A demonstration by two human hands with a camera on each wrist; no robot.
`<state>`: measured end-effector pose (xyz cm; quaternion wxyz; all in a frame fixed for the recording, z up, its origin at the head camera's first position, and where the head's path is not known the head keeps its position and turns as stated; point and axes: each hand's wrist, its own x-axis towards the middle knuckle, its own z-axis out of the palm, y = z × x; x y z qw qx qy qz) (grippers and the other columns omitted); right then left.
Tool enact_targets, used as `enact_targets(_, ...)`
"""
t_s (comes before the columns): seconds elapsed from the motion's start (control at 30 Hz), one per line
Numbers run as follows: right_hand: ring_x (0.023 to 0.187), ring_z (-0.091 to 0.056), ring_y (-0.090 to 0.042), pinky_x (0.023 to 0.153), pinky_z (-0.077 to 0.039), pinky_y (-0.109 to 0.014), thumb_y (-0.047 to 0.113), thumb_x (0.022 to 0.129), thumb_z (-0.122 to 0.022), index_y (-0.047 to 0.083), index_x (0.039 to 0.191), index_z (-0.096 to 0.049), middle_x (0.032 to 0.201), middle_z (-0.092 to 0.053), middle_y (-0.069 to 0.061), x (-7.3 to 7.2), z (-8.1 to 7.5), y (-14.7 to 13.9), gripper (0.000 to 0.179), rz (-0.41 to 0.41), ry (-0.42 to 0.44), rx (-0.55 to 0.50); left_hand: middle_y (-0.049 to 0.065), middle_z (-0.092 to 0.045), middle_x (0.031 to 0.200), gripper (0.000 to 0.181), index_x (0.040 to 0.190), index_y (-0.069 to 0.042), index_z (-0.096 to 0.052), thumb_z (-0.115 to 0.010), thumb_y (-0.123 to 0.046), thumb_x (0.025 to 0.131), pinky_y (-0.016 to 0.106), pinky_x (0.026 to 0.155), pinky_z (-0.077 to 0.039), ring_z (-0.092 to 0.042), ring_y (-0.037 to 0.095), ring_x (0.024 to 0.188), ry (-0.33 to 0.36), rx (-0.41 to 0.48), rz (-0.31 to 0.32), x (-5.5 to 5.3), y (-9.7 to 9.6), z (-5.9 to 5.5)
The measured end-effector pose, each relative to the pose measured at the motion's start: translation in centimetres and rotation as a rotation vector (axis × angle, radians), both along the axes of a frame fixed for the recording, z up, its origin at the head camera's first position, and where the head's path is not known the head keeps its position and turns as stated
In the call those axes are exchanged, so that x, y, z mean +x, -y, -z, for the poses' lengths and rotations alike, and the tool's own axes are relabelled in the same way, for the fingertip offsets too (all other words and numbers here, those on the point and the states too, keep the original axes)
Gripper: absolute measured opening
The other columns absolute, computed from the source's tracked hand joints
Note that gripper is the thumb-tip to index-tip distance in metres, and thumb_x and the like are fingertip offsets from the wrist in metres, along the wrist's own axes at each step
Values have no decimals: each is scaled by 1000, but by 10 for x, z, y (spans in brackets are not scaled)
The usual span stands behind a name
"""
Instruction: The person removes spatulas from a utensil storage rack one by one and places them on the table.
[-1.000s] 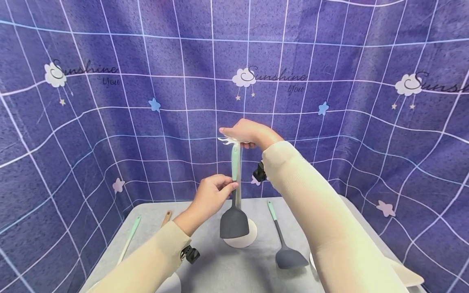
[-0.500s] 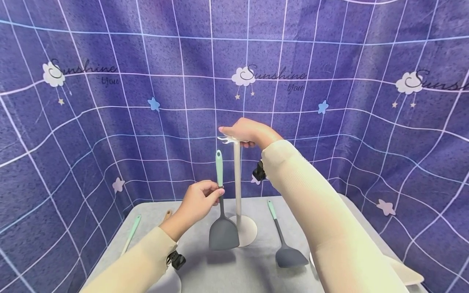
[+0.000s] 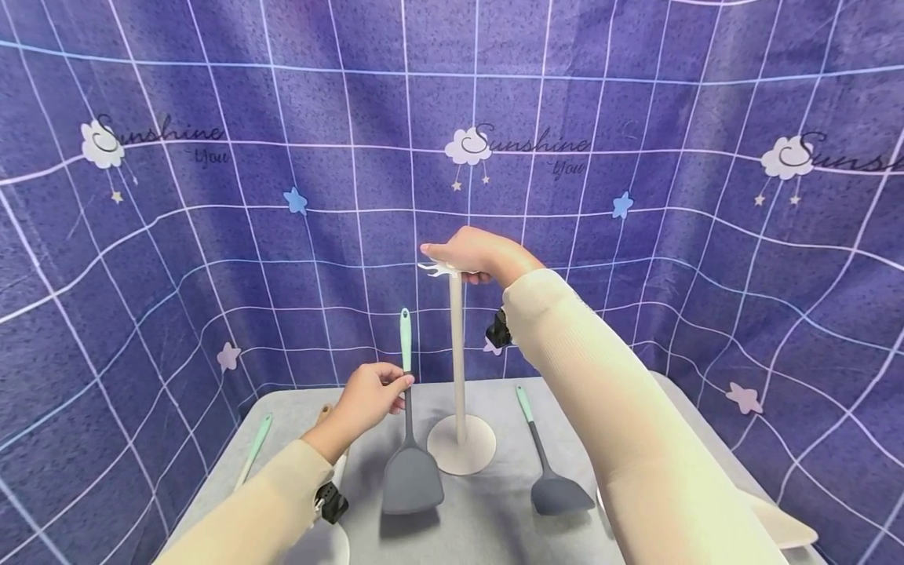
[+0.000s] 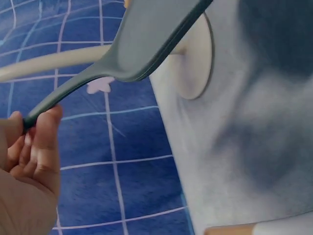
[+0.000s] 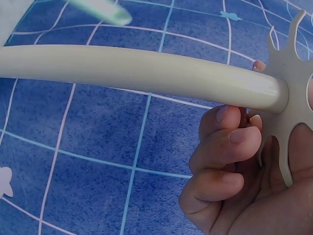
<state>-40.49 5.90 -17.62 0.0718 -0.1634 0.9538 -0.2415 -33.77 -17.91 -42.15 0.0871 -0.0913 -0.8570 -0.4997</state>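
Observation:
In the head view, my left hand point(image 3: 369, 399) pinches a spatula point(image 3: 413, 482) on its dark neck, just below the mint handle. The spatula stands upright, grey blade down, a little above the table and apart from the stand to its right. The left wrist view shows thumb and fingers on the neck of the spatula point(image 4: 151, 34). My right hand point(image 3: 476, 249) grips the top of a cream utensil stand point(image 3: 457, 353). In the right wrist view its fingers curl under the hooked top point(image 5: 298, 110), close to the pole. The palm hides part of the hooks.
Another dark spatula point(image 3: 558, 496) lies on the grey table point(image 3: 487, 534) at right. A mint-handled utensil point(image 3: 256, 447) and a brown-tipped handle point(image 3: 325, 411) lie at left. A cream piece point(image 3: 787, 530) shows beyond the right sleeve. Purple gridded cloth point(image 3: 353, 180) surrounds the table.
My left hand has moved the spatula left, down and away from the stand; its handle top was at the hooks one second ago. My right hand stays on the stand's top.

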Motion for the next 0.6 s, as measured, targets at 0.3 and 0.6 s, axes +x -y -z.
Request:
enact_targets(0.3, 56, -44, -16, 59, -42, -32, 74, 112, -49, 16, 81, -60, 64, -52, 0, 1, -1, 1, 67, -12, 3, 1, 18, -81, 89, 18, 102, 5, -80, -76, -11, 109, 31, 58, -68, -72, 11, 58, 154, -35, 25, -5, 4, 22)
enact_targets(0.6, 55, -46, -15, 60, -44, -33, 73, 113, -50, 16, 83, -61, 68, -55, -2, 1, 1, 0, 64, -5, -7, -9, 20, -77, 88, 18, 97, 8, -77, -75, -7, 108, 30, 57, -67, -72, 13, 58, 231, -108, 7, -11, 9, 47)
